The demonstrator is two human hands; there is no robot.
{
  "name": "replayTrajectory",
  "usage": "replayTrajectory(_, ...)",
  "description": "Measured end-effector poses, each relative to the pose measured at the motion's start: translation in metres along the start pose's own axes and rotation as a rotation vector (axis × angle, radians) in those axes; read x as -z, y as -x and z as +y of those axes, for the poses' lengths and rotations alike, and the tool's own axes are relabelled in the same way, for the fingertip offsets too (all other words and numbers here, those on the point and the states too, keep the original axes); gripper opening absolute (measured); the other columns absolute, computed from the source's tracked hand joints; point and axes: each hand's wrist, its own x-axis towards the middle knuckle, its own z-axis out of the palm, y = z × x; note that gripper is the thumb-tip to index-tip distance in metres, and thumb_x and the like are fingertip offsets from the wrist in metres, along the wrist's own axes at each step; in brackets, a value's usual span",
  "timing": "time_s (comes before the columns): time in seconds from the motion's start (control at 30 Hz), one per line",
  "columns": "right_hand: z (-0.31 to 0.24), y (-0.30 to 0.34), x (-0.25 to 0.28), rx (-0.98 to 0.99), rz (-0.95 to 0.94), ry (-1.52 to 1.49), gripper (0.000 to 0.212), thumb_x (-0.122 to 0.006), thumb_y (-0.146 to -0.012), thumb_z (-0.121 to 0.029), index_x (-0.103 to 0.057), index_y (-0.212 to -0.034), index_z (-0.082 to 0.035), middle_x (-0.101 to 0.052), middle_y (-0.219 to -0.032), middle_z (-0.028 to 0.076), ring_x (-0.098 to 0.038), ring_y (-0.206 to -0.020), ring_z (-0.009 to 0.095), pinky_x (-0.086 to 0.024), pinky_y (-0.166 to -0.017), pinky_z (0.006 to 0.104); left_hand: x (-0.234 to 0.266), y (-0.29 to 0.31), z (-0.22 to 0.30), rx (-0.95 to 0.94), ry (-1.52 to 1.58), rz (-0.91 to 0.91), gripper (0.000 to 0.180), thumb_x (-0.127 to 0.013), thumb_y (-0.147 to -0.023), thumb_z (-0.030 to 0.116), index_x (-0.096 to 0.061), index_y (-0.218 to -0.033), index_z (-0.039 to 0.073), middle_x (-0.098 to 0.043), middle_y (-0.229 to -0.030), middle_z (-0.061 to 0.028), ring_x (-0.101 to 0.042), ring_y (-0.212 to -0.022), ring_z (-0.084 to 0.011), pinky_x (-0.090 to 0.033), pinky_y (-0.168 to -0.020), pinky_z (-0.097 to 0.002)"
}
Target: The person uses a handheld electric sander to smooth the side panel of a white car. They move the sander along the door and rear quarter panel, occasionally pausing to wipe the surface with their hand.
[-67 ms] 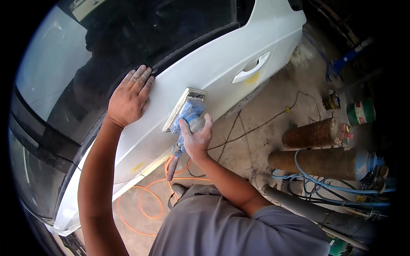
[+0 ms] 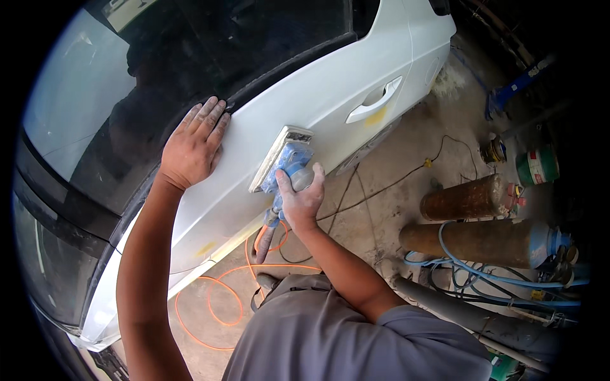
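Note:
My right hand [image 2: 302,202] grips a blue and grey air sander [image 2: 292,166] by its rounded top. The sander's long rectangular pad lies against the white car door [image 2: 235,165], to the left of the door handle [image 2: 376,103]. From its lower end runs a dusty sleeve joined to an orange hose [image 2: 219,279]. My left hand [image 2: 196,143] rests flat with fingers stretched out, at the lower edge of the dark side window [image 2: 190,70]. Pale dust coats the fingers of both hands.
Two rusty gas cylinders [image 2: 470,244] lie on the concrete floor at right, with blue hoses [image 2: 470,263] across them. A green tin [image 2: 537,166] and a blue stand [image 2: 518,86] are beyond. A black cable [image 2: 381,198] crosses the floor. Yellowish patches mark the door.
My right hand and the sander have slid a little to the right along the door. The left hand stays in place.

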Motion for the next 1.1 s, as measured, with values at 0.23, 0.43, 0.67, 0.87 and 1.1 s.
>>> replayTrajectory(0.23, -0.023, -0.04, 0.013, -0.301, 0.124, -0.439, 0.093, -0.084, -0.093, -0.035, -0.033, -0.155, 0.012, -0.051, -0.142, 0.022, -0.058, -0.122, 0.028, -0.05, -0.104, 0.0369, 0.005, -0.007, 0.002, -0.012, 0.027, 0.009, 0.058, -0.066, -0.085, 0.01, -0.061, -0.141, -0.003, -0.056, -0.153, -0.0236, -0.048, -0.148, -0.0397, -0.034, -0.126, -0.0523)
replayTrajectory(0.43, 0.001, 0.031, -0.023, -0.283, 0.074, -0.355, 0.098, -0.089, -0.087, -0.037, -0.034, -0.151, 0.015, -0.056, -0.137, 0.024, -0.056, -0.124, 0.029, -0.046, -0.107, 0.0389, 0.0, -0.002, 0.004, -0.023, -0.028, 0.006, 0.057, -0.068, -0.086, 0.015, -0.062, -0.14, -0.001, -0.056, -0.154, -0.0212, -0.048, -0.149, -0.037, -0.034, -0.127, -0.0487)
replayTrajectory(0.67, -0.025, -0.012, -0.004, -0.375, 0.171, -0.545, 0.042, -0.079, -0.097, -0.027, -0.052, -0.118, -0.003, -0.059, -0.11, 0.007, -0.056, -0.097, 0.015, -0.05, -0.085, 0.0326, 0.001, -0.011, 0.006, -0.024, 0.034, 0.045, 0.053, -0.065, -0.087, 0.01, -0.063, -0.138, -0.003, -0.057, -0.152, -0.0229, -0.049, -0.148, -0.039, -0.036, -0.125, -0.0517)
replayTrajectory(0.87, -0.009, 0.041, -0.031, -0.504, 0.059, -0.599, 0.061, -0.08, -0.096, -0.02, -0.043, -0.136, 0.007, -0.064, -0.105, 0.005, -0.055, -0.101, 0.013, -0.047, -0.09, 0.029, 0.005, -0.001, 0.002, -0.007, -0.004, 0.03, 0.052, -0.065, -0.087, 0.01, -0.063, -0.138, -0.003, -0.057, -0.153, -0.0227, -0.049, -0.148, -0.0393, -0.036, -0.125, -0.0516)
replayTrajectory(1.1, 0.001, -0.057, 0.009, -0.527, 0.152, -0.812, 0.038, -0.076, -0.099, -0.032, -0.052, -0.11, -0.005, -0.055, -0.103, 0.004, -0.052, -0.094, 0.016, -0.048, -0.087, 0.0335, 0.004, -0.008, 0.005, -0.003, 0.02, 0.006, 0.054, -0.066, -0.087, 0.011, -0.062, -0.14, -0.002, -0.057, -0.153, -0.0224, -0.049, -0.148, -0.0393, -0.036, -0.125, -0.0514)
